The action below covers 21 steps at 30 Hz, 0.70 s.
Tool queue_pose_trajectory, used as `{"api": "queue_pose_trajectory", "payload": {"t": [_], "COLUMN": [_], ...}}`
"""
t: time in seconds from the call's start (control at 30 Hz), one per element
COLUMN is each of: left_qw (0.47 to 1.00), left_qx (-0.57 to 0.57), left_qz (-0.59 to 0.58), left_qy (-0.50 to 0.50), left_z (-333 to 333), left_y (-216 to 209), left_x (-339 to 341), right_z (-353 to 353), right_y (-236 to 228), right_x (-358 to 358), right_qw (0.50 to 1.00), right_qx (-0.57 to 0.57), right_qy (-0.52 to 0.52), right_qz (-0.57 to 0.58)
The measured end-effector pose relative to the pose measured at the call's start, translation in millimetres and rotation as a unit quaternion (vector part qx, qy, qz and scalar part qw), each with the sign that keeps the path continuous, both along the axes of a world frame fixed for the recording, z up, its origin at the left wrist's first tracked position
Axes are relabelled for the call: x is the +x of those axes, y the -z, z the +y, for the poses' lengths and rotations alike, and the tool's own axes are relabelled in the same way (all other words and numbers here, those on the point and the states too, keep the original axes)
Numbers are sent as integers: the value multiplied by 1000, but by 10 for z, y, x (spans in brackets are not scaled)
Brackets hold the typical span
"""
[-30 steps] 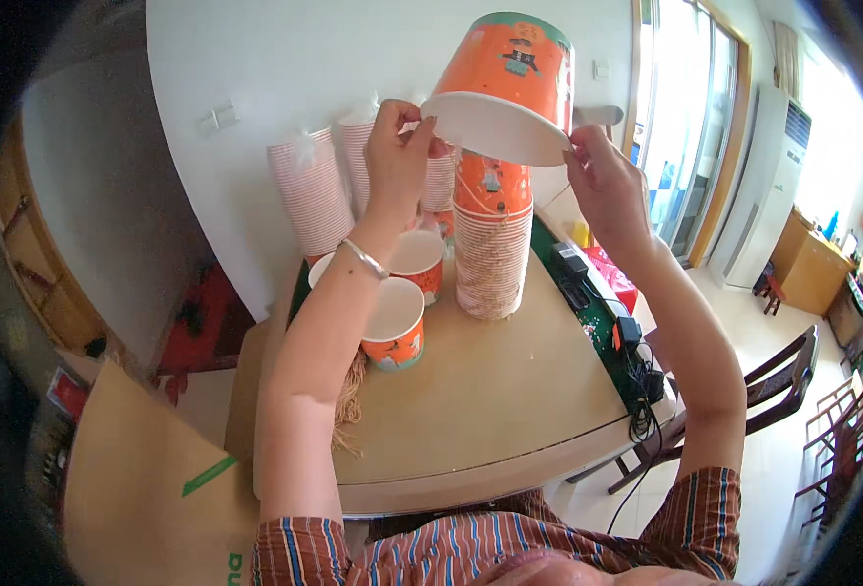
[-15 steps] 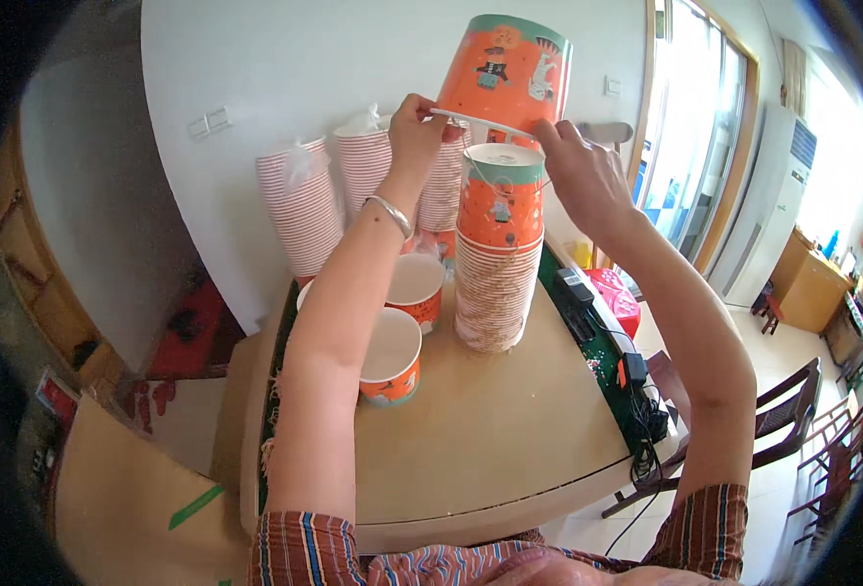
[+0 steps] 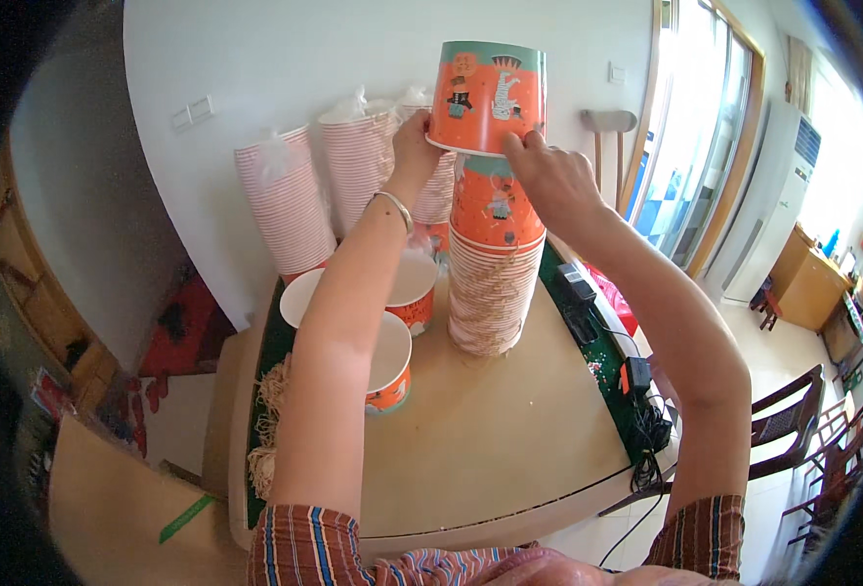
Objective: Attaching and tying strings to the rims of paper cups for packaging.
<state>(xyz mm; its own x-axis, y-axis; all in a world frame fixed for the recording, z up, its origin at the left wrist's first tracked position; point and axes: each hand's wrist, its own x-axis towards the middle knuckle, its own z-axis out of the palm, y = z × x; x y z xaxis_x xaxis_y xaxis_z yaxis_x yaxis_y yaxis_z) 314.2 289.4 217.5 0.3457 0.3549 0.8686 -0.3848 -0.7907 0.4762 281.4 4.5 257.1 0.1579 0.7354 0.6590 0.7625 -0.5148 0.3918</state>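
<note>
An upside-down orange paper bucket [image 3: 490, 96] with cartoon figures and a teal band is held by its rim above a tall stack of nested orange cups [image 3: 493, 264] on the table. My left hand [image 3: 414, 146] grips the rim on the left side, a bracelet on its wrist. My right hand [image 3: 550, 178] pinches the rim on the right. The bucket sits just over the top of the stack, partly covering it. Two open orange cups [image 3: 395, 363] with white insides stand beside my left forearm.
Bagged stacks of striped paper cups [image 3: 285, 210] lean on the white wall behind. The round beige table [image 3: 490, 430] has a green edge with a black power strip and cables [image 3: 636, 391] on the right. Dark chairs [image 3: 802, 430] stand by the windows.
The bucket has gone from tilted with its white inside showing to level and upside down, lowered onto the top of the stack, with both hands still on its rim.
</note>
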Motion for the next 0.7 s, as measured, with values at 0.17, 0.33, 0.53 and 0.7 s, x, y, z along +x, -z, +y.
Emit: {"api": "queue_pose_trajectory", "payload": {"t": [0.17, 0.33, 0.53, 0.7], "left_qw": [999, 999, 982, 981], "left_qx": [28, 6, 95, 45], "left_qz": [-15, 22, 130, 184], "left_qy": [-14, 26, -99, -41], "left_z": [4, 23, -130, -129], "left_y": [-28, -46, -72, -13], "left_x": [75, 14, -49, -53], "right_z": [-9, 53, 49, 89], "right_y": [13, 7, 11, 41], "right_x": [107, 105, 259, 225], "right_qw": [998, 999, 999, 999], "right_qx": [21, 27, 21, 28], "right_qy": [-18, -30, 10, 22], "right_qz": [-48, -24, -38, -38]}}
